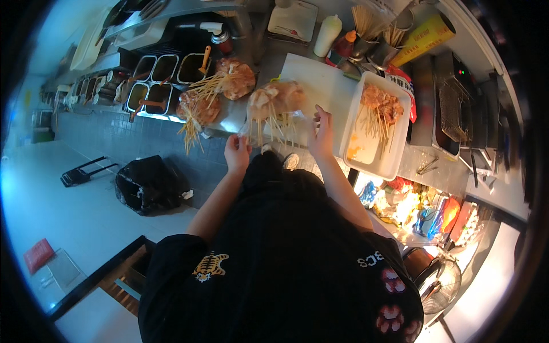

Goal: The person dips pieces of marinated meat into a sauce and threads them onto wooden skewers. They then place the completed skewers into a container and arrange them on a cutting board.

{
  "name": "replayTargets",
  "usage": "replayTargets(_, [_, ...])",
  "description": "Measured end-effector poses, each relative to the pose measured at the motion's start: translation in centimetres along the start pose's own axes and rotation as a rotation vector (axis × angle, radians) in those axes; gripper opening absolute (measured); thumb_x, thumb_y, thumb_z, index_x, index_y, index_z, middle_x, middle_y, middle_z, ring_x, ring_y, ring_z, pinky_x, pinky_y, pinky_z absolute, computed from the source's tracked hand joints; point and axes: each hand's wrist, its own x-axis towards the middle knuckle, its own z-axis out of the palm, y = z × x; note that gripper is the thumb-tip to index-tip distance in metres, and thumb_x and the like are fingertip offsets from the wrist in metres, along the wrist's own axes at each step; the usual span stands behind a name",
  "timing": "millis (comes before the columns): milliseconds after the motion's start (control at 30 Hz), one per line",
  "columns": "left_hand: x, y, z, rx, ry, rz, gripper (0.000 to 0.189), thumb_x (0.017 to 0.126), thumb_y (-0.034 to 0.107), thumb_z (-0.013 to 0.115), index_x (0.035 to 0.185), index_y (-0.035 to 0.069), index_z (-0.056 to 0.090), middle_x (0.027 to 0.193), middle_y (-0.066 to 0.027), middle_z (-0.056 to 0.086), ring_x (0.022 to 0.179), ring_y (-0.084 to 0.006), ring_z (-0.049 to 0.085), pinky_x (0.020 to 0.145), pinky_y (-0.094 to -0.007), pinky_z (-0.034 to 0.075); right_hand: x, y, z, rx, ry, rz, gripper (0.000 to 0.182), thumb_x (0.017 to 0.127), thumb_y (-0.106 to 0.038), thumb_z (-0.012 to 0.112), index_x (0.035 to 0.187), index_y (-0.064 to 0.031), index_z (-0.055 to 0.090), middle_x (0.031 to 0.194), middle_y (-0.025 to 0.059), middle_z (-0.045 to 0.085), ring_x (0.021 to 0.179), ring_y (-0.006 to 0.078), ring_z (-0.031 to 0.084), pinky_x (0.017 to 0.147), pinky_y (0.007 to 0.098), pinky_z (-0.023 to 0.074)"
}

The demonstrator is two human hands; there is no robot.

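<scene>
My left hand [238,150] has its fingers closed on the lower left edge of a clear plastic bag [274,105]. Inside the bag lie skewers of raw meat, their wooden sticks pointing toward me. At the bag's right side my right hand [321,128] is raised with fingers apart; whether it touches the plastic I cannot tell. The bag rests at the left part of a white cutting board [326,85]. Two more bags of skewered meat [235,79] [199,107] lie to the left. On the right, a white plastic tray [348,141] holds loose meat skewers [381,105].
Metal sauce containers [165,68] with spoons stand at the left. Behind the board are a squeeze bottle [328,36], a red sauce bottle [342,49] and metal cups of sticks [364,45]. A deep fryer [446,128] is at the right. A black bag [148,184] sits lower left.
</scene>
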Motion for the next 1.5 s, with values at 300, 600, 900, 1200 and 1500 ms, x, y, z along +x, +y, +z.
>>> replayTargets(300, [1.4, -3.1, -0.3, 0.127, 0.089, 0.182, 0.021, 0.089, 0.013, 0.071, 0.103, 0.001, 0.059, 0.087, -0.0037, 0.065, 0.075, -0.0128, 0.061, 0.069, -0.0284, 0.051, 0.6, 2.2, -0.2, -0.203, -0.221, 0.179, 0.025, 0.082, -0.010, 0.069, 0.106, -0.0032, 0.064, 0.086, 0.0120, 0.067, 0.074, 0.0297, 0.066, 0.070, 0.0360, 0.0534])
replayTargets(600, [2.6, -4.9, -3.4, 0.625, -0.112, -0.015, 0.027, 0.087, 0.022, 0.073, 0.100, -0.001, 0.068, 0.086, -0.0105, 0.069, 0.073, -0.0170, 0.066, 0.066, -0.0320, 0.052, 0.6, 2.7, -1.0, 0.026, -0.592, 0.401, 0.016, 0.089, -0.016, 0.068, 0.092, -0.0001, 0.065, 0.081, 0.0076, 0.070, 0.073, 0.0144, 0.066, 0.070, 0.0301, 0.0533])
replayTargets(900, [2.2, -5.9, -2.6, -0.158, 0.097, -0.105, 0.013, 0.096, 0.015, 0.063, 0.097, 0.002, 0.060, 0.075, -0.0031, 0.059, 0.061, -0.0109, 0.055, 0.055, -0.0294, 0.043, -1.8, 4.4, 1.7, 0.426, -0.472, 0.576, 0.020, 0.099, -0.020, 0.058, 0.091, -0.0014, 0.062, 0.084, 0.0054, 0.068, 0.080, 0.0119, 0.066, 0.072, 0.0274, 0.0521])
replayTargets(1200, [5.2, -2.7, -2.2, -0.328, -0.079, 0.146, 0.003, 0.093, 0.007, 0.061, 0.094, 0.004, 0.060, 0.089, -0.0047, 0.062, 0.086, -0.0137, 0.059, 0.079, -0.0284, 0.047, -0.8, 7.4, 2.2, 0.653, -0.242, 0.624, 0.012, 0.095, -0.012, 0.055, 0.091, -0.0016, 0.059, 0.086, 0.0042, 0.060, 0.080, 0.0133, 0.053, 0.076, 0.0294, 0.0474])
replayTargets(1500, [8.3, 7.2, 1.9, 0.140, -0.535, 0.683, 0.010, 0.088, 0.013, 0.057, 0.091, 0.004, 0.060, 0.099, -0.0136, 0.066, 0.096, -0.0263, 0.059, 0.085, -0.0365, 0.046, 9.8, -1.6, 4.3, 0.303, -0.579, -0.495, 0.016, 0.090, -0.014, 0.055, 0.085, -0.0016, 0.064, 0.079, 0.0094, 0.059, 0.088, 0.0277, 0.059, 0.087, 0.0382, 0.0458])
